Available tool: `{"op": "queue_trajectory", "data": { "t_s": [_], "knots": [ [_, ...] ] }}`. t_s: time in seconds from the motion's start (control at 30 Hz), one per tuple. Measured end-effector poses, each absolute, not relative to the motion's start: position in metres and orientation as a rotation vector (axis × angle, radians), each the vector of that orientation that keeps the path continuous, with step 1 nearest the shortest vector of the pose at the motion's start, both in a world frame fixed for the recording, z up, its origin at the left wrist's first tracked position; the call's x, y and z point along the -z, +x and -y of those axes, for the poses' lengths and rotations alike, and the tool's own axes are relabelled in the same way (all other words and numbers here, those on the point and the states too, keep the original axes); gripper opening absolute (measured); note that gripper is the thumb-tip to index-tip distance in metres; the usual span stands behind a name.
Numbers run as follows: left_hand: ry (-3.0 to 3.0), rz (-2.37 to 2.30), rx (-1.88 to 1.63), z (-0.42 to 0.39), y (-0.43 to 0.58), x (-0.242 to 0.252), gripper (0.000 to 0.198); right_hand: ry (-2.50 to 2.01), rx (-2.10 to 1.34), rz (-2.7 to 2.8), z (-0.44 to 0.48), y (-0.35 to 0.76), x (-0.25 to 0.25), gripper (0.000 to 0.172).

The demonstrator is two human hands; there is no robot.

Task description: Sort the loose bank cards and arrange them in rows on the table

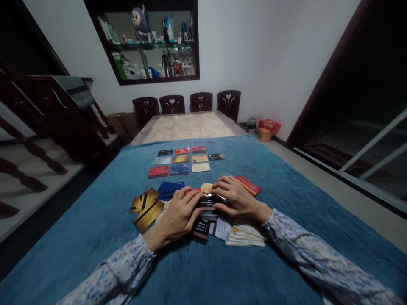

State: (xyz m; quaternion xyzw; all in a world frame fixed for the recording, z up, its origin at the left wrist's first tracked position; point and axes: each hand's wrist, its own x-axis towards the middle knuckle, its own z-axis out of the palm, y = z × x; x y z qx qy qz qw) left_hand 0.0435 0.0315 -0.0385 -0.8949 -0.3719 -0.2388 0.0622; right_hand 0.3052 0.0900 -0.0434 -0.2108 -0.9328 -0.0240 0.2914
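A loose heap of plastic cards (222, 226) lies on the blue cloth (286, 178) in front of me. My left hand (178, 216) and my right hand (233, 197) both rest on the heap, fingers curled, and together pinch a black card (208, 202) between them. Gold cards (146, 207) and a dark blue card (170, 189) lie to the left of my left hand. A red card (249, 185) sticks out beyond my right hand. Farther off, several cards (184, 161) are laid out in neat rows.
Beyond the blue cloth the table top (187, 127) is bare marble, with several dark chairs (200, 101) at its far end. A glass-fronted wall shelf (152, 42) hangs above. A wooden staircase (38, 127) stands left, a glass sliding door (365, 156) right, red containers (267, 127) on the floor.
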Motion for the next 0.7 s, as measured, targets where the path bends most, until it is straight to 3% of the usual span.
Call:
{"op": "queue_trajectory", "data": {
  "t_s": [0.27,0.7],
  "knots": [
    [-2.737,1.074,0.568,-0.020,0.040,0.045,0.048,-0.455,0.066,2.528,-0.084,0.305,0.051,0.044],
    [-2.728,1.149,0.715,-0.020,0.041,0.050,0.044,-0.457,0.081,2.496,-0.084,0.305,0.056,0.030]
  ]
}}
